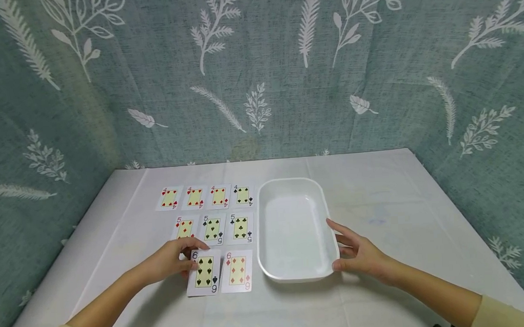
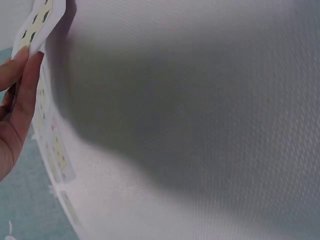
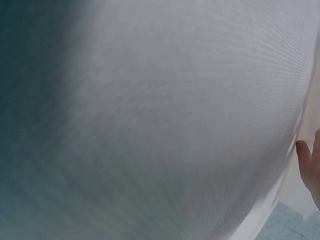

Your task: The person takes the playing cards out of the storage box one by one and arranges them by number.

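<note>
My left hand [image 1: 171, 261] pinches a six of spades playing card [image 1: 205, 272] between thumb and fingers, beside the six of diamonds [image 1: 236, 272]. The left wrist view shows the thumb and fingertips [image 2: 31, 62] at the edge of the tilted card [image 2: 37, 22], above its shadow. My right hand [image 1: 363, 257] lies against the right side of a white rectangular tray [image 1: 293, 230], fingers along the rim and thumb by the near right corner. No object shows inside the tray. At the edge of the right wrist view, only part of that hand [image 3: 312, 170] is visible.
Left of the tray, face-up cards lie in rows: several fours, with the four of spades [image 1: 243, 196] nearest it, and three fives, including the five of clubs [image 1: 240, 228]. White cloth [image 1: 377, 197] covers the table. A patterned green curtain [image 1: 286, 109] stands behind and beside it.
</note>
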`<state>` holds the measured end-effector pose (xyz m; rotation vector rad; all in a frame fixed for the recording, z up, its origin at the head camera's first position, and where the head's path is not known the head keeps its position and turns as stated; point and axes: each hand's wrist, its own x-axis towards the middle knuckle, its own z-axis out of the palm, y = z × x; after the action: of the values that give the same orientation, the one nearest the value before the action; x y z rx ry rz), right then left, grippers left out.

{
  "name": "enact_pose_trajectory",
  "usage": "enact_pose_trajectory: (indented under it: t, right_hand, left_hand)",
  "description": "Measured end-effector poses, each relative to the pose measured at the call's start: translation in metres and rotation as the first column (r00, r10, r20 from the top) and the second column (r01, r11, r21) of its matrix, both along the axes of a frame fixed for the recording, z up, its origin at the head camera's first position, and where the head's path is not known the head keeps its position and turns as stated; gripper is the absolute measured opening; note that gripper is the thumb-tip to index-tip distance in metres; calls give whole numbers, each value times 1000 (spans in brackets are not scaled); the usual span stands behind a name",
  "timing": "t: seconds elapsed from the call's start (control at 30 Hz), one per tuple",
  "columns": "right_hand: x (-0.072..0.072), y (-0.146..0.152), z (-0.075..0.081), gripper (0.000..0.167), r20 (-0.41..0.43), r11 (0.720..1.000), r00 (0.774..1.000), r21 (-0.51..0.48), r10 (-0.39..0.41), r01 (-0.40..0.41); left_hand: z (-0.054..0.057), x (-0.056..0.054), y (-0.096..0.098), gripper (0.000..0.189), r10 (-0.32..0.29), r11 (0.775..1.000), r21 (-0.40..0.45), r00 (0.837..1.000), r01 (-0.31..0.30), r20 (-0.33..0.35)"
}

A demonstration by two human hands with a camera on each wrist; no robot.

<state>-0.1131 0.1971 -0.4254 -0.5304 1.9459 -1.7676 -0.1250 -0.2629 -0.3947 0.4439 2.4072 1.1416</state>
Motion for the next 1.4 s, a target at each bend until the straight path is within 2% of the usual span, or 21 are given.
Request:
enact_pose_trajectory:
  t: [0.33,0.53,0.87,1.1,1.4]
  right_hand:
    - [1,0,1,91,11,1000,1000,5,1,-1]
    - [1,-1,1,91,8,1000,1000,5,8,-8]
    - [2,-1,-1,91,26,1000,999,-10,18,-18]
    - [2,-1,0,92,23,1000,1000,-7,18,-17]
    - [1,-1,2,93,8,1000,1000,4,8,-8]
  left_hand:
    - [-10,1,4,36,13,996,-82,992,-23,-123]
    - [-14,0,3,36,3,994,-108,990,-19,-140]
    - [-17,-3,-3,35,-46,987,-157,983,18,-176]
    - [-15,-2,-2,33,-66,979,-203,968,15,-244]
    - [-19,-2,0,37,-13,976,-214,964,-45,-264]
